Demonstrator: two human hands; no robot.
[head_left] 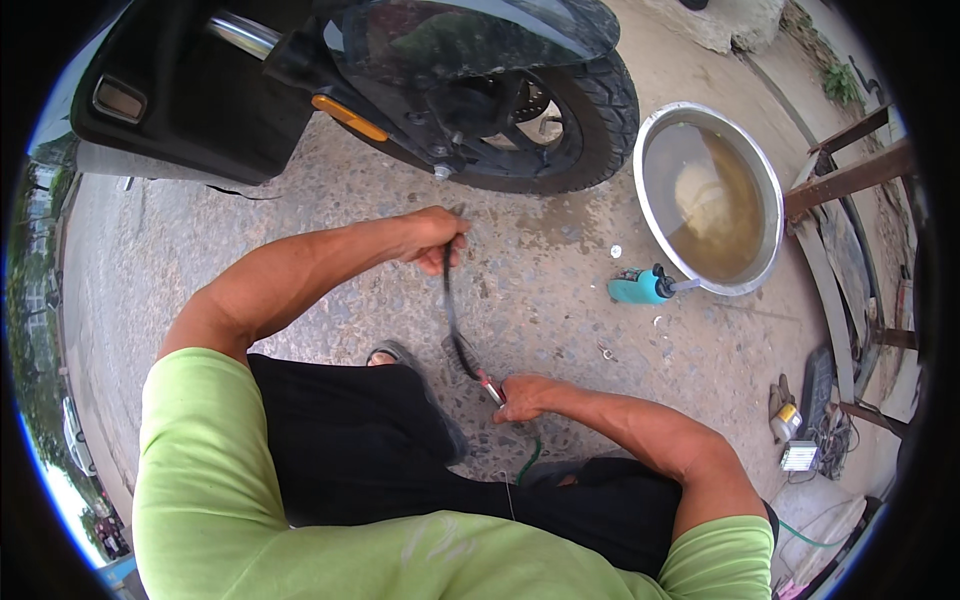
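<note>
My left hand [437, 240] is closed around the upper end of a thin black rubber-like strip [450, 300], in front of the motorbike's wheel. The strip hangs in a curve down to my right hand [525, 397]. That hand is closed on a small red-and-silver tool [491, 388], whose tip meets the strip's lower end; its exact kind is too small to make out. Below my right hand a green hose [531, 458] runs toward my legs; whether it joins the tool is hidden. The motorbike wheel [600, 120] with its black tyre stands just beyond my left hand.
A wide metal basin [640, 165] of cloudy water stands at the right, with a teal bottle [636, 288] lying beside it. An orange reflector [350, 118] is on the motorbike. A rusty metal frame [850, 178], a can [786, 422] and a lamp [798, 456] are at the far right.
</note>
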